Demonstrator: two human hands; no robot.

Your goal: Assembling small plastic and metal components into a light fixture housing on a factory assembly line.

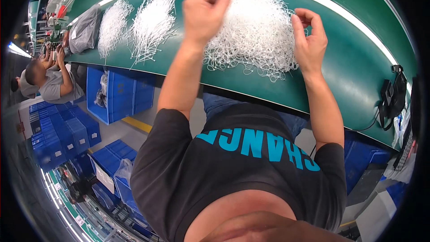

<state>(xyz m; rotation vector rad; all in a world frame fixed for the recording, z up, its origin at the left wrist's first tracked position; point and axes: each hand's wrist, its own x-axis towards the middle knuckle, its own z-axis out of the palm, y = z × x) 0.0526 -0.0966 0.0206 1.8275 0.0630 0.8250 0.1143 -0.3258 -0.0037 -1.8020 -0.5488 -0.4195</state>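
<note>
A large heap of thin white looped plastic ties [257, 31] lies on the green work table [349, 69] before me. Above the heap's left edge is my left hand [206, 13], its fingers curled and thumb pressed toward them; whatever they pinch is hidden. At the heap's right edge, my right hand [311, 42] has bent fingers and the thumb close together, with part of a thin white loop showing between them. Left of the heap lies a bunch of mostly straight white ties [154, 24], and beyond it a smaller white pile [114, 27].
A grey plastic bag [85, 29] sits farther left on the table, near a seated person in a grey shirt [58, 83]. A blue crate [121, 94] stands below the table edge, with stacked blue bins [62, 130] behind. Black straps with a cable [392, 94] lie at the right end.
</note>
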